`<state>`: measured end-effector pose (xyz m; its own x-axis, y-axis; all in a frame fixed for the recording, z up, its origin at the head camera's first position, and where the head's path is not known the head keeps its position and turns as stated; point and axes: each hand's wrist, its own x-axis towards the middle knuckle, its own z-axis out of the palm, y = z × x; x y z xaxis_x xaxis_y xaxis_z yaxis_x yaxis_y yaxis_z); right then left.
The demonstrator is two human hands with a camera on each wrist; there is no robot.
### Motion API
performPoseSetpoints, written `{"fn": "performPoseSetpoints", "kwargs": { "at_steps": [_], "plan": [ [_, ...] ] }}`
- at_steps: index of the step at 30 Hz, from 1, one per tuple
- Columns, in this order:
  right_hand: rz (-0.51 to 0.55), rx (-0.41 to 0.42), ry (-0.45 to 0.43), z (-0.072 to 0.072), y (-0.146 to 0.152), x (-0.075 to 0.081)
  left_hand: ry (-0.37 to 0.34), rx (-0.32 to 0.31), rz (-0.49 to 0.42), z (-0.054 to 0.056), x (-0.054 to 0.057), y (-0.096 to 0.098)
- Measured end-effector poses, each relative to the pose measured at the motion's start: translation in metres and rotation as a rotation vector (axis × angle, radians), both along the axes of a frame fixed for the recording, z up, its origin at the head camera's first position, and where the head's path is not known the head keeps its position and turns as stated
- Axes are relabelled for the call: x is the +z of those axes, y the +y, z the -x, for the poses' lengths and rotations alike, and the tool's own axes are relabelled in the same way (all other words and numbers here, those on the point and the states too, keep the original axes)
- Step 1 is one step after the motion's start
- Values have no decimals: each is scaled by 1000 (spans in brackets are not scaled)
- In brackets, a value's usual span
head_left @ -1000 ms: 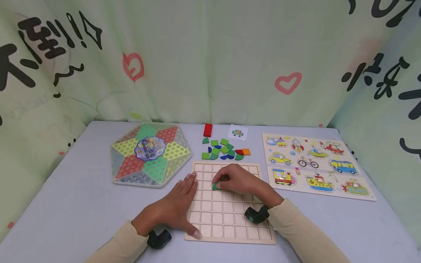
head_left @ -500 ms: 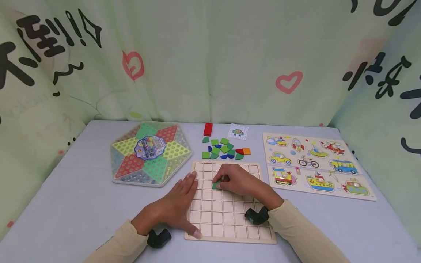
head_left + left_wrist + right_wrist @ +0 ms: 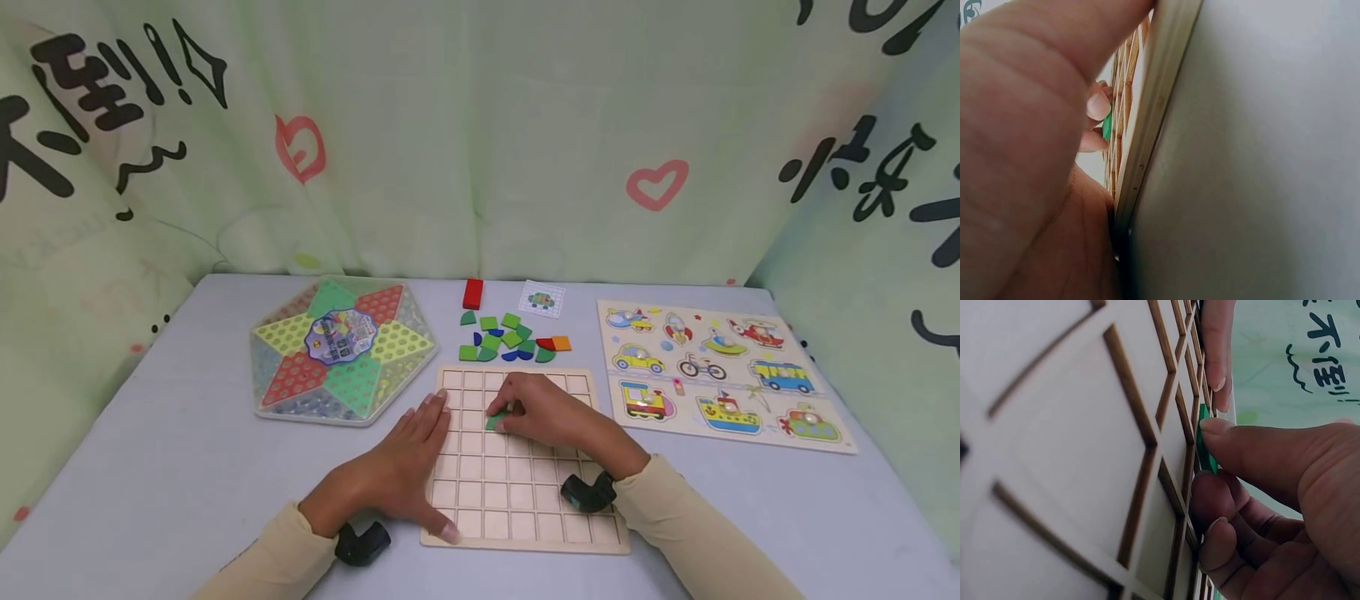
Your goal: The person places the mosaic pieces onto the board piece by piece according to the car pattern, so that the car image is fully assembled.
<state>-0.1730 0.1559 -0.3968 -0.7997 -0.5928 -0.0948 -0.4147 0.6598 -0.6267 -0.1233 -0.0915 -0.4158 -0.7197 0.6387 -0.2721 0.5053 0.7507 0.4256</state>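
A wooden grid board (image 3: 495,496) lies flat at the middle front of the table. My right hand (image 3: 542,408) pinches a small green piece (image 3: 492,422) between thumb and fingers, right at a cell in the board's upper left part. In the right wrist view the green piece (image 3: 1207,447) stands at the grid lines, with the thumb (image 3: 1254,447) on its face. My left hand (image 3: 397,467) rests on the board's left edge, fingers straight and thumb spread toward the near corner. From the left wrist, the board's side edge (image 3: 1157,106) and the green piece (image 3: 1107,127) show beyond the thumb.
Behind the board lie several loose green, blue, red and orange pieces (image 3: 511,339). A red block (image 3: 473,294) and a small pattern card (image 3: 542,299) sit farther back. A hexagonal Chinese checkers set (image 3: 345,350) is at left, a vehicle peg puzzle (image 3: 727,375) at right.
The right hand and the green piece have shifted very slightly on the board. The left hand stays in place.
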Motion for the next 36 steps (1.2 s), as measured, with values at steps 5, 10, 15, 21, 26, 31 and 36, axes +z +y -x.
{"fn": "performPoseSetpoints", "kwargs": {
  "at_steps": [5,10,15,21,26,31,36],
  "plan": [
    [-3,-22,-4,0,1,2,-6,6,-4,0,-1,0],
    [-19,-88,-14,5,2,9,-16,20,-5,-1,-1,-1],
    [-16,-154,6,13,3,14,-15,15,-5,0,0,0],
    [39,-220,54,31,9,15,-7,5,-4,0,-2,1],
    [102,-350,91,47,12,13,3,1,-11,0,-1,1],
    [131,-460,59,58,11,8,-7,4,-16,0,-2,0],
    [132,-488,53,67,9,5,-2,3,-11,0,-4,0]
  ]
}}
